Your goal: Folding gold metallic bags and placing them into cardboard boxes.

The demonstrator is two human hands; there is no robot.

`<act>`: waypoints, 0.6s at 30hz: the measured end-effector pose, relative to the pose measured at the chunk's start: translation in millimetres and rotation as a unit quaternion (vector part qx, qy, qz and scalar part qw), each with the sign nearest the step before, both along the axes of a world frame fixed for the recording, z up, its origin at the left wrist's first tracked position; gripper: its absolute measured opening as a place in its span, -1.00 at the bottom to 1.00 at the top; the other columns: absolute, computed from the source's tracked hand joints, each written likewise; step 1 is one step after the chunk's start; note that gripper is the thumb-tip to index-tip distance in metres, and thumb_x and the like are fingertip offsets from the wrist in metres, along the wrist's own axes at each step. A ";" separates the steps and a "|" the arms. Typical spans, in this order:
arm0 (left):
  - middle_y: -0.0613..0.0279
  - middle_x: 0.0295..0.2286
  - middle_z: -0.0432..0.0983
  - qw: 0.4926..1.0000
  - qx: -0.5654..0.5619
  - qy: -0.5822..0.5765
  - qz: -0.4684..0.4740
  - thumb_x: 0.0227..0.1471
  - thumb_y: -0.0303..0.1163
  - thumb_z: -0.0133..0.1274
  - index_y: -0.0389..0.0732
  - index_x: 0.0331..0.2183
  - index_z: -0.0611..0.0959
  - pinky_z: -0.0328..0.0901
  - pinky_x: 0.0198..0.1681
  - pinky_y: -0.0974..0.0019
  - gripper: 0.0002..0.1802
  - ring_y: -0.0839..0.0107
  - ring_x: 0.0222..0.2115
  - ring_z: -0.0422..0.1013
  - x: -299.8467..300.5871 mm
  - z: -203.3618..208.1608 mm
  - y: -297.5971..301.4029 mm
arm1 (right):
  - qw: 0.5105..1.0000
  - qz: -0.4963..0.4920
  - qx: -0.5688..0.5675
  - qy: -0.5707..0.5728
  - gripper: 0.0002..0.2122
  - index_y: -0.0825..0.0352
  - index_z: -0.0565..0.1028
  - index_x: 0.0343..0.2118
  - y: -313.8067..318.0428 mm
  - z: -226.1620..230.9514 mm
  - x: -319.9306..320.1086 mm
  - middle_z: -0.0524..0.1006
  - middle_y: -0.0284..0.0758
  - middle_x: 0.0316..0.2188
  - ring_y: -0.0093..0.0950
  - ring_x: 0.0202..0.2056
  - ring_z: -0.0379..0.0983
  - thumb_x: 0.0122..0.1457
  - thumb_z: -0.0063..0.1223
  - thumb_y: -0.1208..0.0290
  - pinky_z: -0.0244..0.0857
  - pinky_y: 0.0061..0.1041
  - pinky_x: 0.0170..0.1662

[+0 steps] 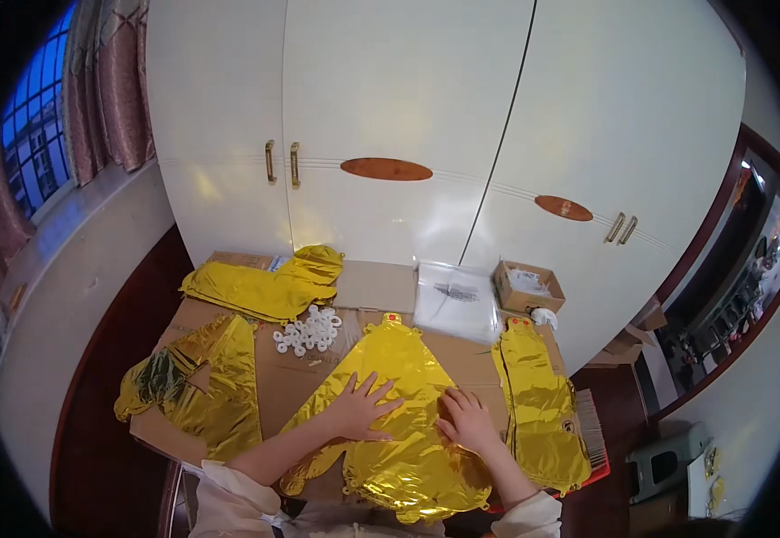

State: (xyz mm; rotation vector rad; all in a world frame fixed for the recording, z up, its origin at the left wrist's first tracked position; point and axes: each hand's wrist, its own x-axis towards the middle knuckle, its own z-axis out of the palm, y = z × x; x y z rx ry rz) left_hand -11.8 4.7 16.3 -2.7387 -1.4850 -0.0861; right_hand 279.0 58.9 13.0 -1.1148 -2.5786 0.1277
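A flat, deflated gold foil balloon [408, 372] lies spread on the cardboard-covered table in front of me, with a small red spot at its far tip. My left hand [365, 409] rests on its left middle, fingers spread. On its right side lies my right hand [468, 420], palm down with the fingers stretched out. Neither hand grips anything. To the left is another gold foil balloon [228, 394] with a dark green printed patch. A folded stack of gold foil [542, 403] sits beyond my right hand.
More gold foil [264, 285] is piled at the back left, near a heap of small white rings [307, 332]. Clear plastic bags [455, 300] and a small cardboard box [529, 287] stand at the back. A white cabinet [390, 99] rises behind the table [269, 372].
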 end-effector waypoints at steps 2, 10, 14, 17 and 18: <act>-0.05 0.24 0.02 1.000 -0.005 0.006 0.000 -0.05 0.44 -0.14 0.13 0.24 0.22 -0.11 0.18 -0.42 -0.07 -0.25 0.22 -0.05 -2.5 -0.9 -0.7 | 0.998 0.018 0.037 -0.054 -0.49 0.22 0.34 0.11 1.9 -3.3 -2.4 0.33 -0.21 0.12 -0.22 0.18 0.18 0.13 0.07 0.11 0.05 -0.10 0.18; -0.03 0.24 0.01 1.000 -0.004 0.007 0.001 -0.07 0.44 -0.10 0.13 0.24 0.22 -0.13 0.17 -0.44 -0.05 -0.22 0.23 -0.05 -2.1 -1.4 1.6 | 0.996 -0.058 -0.061 0.019 -0.49 0.21 0.35 0.10 11.2 -8.0 2.4 0.31 -0.20 0.13 -0.18 0.16 0.18 0.12 0.09 0.11 0.02 -0.05 0.15; -0.02 0.24 0.02 1.000 0.002 -0.006 0.002 -0.10 0.41 -0.05 0.13 0.24 0.22 -0.16 0.18 -0.46 -0.04 -0.21 0.24 -0.06 -6.5 -6.2 0.8 | 0.996 -0.078 -0.037 0.014 -0.51 0.26 0.38 0.05 25.2 -0.7 -7.8 0.43 -0.20 -0.01 -0.17 -0.02 0.35 0.08 0.14 0.17 0.18 -0.18 0.03; -0.02 0.24 0.03 1.000 0.008 -0.015 -0.007 -0.11 0.39 -0.01 0.12 0.23 0.24 -0.16 0.18 -0.46 -0.04 -0.21 0.24 -0.05 -6.0 -8.9 2.9 | 0.983 -0.091 -0.118 0.109 -0.55 0.31 0.44 -0.03 47.8 -15.2 -7.2 0.53 -0.22 -0.25 -0.31 -0.25 0.46 0.07 0.17 0.16 0.30 -0.34 -0.16; -0.01 0.24 0.04 1.000 0.010 -0.016 -0.007 -0.11 0.39 0.00 0.12 0.23 0.24 -0.16 0.18 -0.46 -0.04 -0.21 0.23 -0.05 -6.7 -8.8 3.1 | 0.970 -0.101 -0.190 0.114 -0.55 0.32 0.45 -0.05 54.4 -16.7 -6.8 0.53 -0.24 -0.31 -0.36 -0.30 0.45 0.07 0.17 0.14 0.30 -0.37 -0.21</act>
